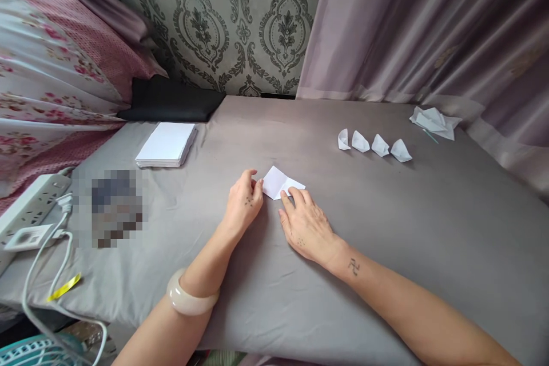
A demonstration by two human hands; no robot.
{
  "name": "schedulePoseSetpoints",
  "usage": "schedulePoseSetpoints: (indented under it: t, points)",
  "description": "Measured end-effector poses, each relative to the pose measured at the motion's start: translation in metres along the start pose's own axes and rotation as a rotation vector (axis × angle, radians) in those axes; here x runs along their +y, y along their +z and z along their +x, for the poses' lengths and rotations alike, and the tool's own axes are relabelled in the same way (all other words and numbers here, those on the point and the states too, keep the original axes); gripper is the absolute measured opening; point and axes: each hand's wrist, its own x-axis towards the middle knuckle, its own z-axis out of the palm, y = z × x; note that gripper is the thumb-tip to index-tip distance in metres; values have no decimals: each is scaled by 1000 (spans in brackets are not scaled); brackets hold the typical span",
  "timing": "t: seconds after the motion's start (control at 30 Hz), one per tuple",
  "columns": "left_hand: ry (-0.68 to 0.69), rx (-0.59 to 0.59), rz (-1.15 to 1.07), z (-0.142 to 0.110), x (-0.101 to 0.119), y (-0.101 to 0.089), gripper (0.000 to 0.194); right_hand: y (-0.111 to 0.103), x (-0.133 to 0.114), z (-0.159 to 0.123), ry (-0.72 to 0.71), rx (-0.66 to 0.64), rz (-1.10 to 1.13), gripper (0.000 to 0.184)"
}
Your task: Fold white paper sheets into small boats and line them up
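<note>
A small white folded sheet of paper (pixel 274 181) lies on the grey-covered table in front of me, with a crease between its left and right parts. My left hand (pixel 246 199) is at the paper's left corner, fingers curled and thumb against the edge in a pinch. Across the lower right part of the sheet rests my right hand (pixel 309 220), palm down, its fingers stretched out and apart and the fingertips touching the paper. The fingers cover some of the sheet's right side.
Several folded paper boats (pixel 361 142) stand in a row at the right. Behind them is a crumpled paper pile (pixel 435 121). A stack of white paper (pixel 166 143) sits back left, near a black cloth (pixel 171 100). A power strip (pixel 32 211) with cables and a yellow strip (pixel 64 287) lie left.
</note>
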Motion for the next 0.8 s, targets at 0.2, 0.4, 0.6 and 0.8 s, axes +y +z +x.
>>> schedulePoseSetpoints:
  t: [0.2, 0.4, 0.6, 0.8]
  points:
    - [28, -108, -88, 1, 5, 0, 41, -2, 7, 5, -20, 4, 68, 43]
    - [-34, -183, -96, -11, 15, -5, 33, -3, 14, 13, -11, 29, 50, 40]
    - [-111, -253, -300, -13, 16, -6, 56, -2, 21, 17, -47, 85, 36, 42]
    - [-49, -182, -263, -14, 14, 0, 44, 2, 25, 22, -105, 159, -42, 29]
